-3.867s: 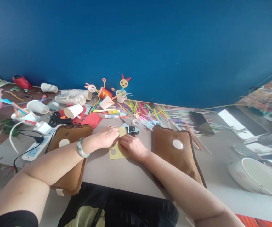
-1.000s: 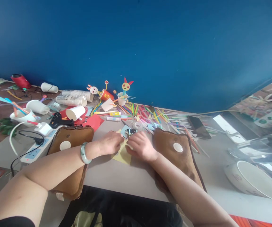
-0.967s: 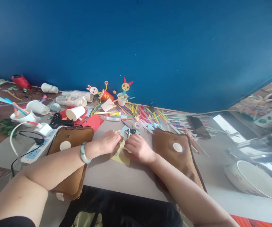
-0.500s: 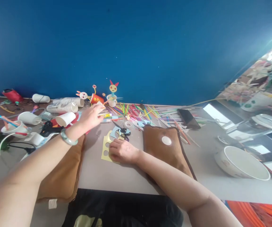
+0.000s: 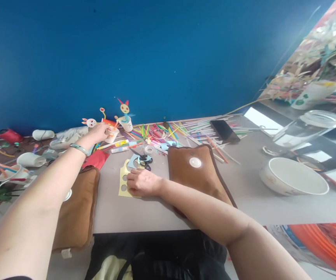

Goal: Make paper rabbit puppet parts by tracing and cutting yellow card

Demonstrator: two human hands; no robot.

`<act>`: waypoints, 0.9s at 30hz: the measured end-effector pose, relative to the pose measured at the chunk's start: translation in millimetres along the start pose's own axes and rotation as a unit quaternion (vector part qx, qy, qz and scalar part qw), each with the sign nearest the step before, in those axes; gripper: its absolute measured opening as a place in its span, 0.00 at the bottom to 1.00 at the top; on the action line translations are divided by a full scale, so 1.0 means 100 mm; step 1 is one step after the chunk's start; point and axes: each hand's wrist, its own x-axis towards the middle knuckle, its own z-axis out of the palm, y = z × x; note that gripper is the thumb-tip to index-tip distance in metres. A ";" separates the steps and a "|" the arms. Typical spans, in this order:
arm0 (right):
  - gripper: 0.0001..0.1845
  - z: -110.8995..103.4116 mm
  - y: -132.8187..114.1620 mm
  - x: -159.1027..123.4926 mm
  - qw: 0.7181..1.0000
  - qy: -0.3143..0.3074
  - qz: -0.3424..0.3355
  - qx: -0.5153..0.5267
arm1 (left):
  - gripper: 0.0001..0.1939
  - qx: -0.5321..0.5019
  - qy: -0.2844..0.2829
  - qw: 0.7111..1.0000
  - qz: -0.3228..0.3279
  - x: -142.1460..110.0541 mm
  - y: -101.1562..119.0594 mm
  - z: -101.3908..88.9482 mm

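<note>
My left hand (image 5: 98, 133) reaches to the back of the table, its fingers closed at the rim of a white paper cup (image 5: 112, 136) with an orange strip in it. Just beyond stand a cup figure (image 5: 124, 107) with red ears and a rabbit-faced figure (image 5: 91, 123). My right hand (image 5: 142, 182) rests with curled fingers over the right side of a yellow paper sheet (image 5: 124, 193) with round holes. What its fingertips hold, if anything, is hidden. Light blue paper scraps (image 5: 133, 160) and black-handled scissors (image 5: 145, 162) lie just beyond it.
Brown cushion-like pads (image 5: 197, 177) flank the work spot. Coloured sticks (image 5: 170, 132), markers (image 5: 119, 149), tape (image 5: 149, 150) and a phone (image 5: 224, 131) lie behind. A white bowl (image 5: 296, 179) and a clear jar (image 5: 305, 128) stand right; white cups (image 5: 30, 160) lie left.
My left hand has left the yellow sheet and moved back and left to the white paper cup, which is now more upright. My right hand stays on the sheet. The view has turned right.
</note>
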 end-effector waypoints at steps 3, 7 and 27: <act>0.13 0.00 0.01 0.00 1.000 -0.002 0.003 0.007 | 0.10 -0.049 0.054 0.997 -0.006 -0.12 -0.11 0.07; 0.12 0.01 0.01 -0.01 1.000 0.003 0.012 0.012 | 0.09 -0.150 0.125 0.980 -0.037 -0.21 -0.20 0.22; 0.10 0.08 0.04 -0.03 0.999 0.045 -0.004 0.009 | 0.20 -0.306 0.060 0.939 -0.146 -0.13 -0.30 0.03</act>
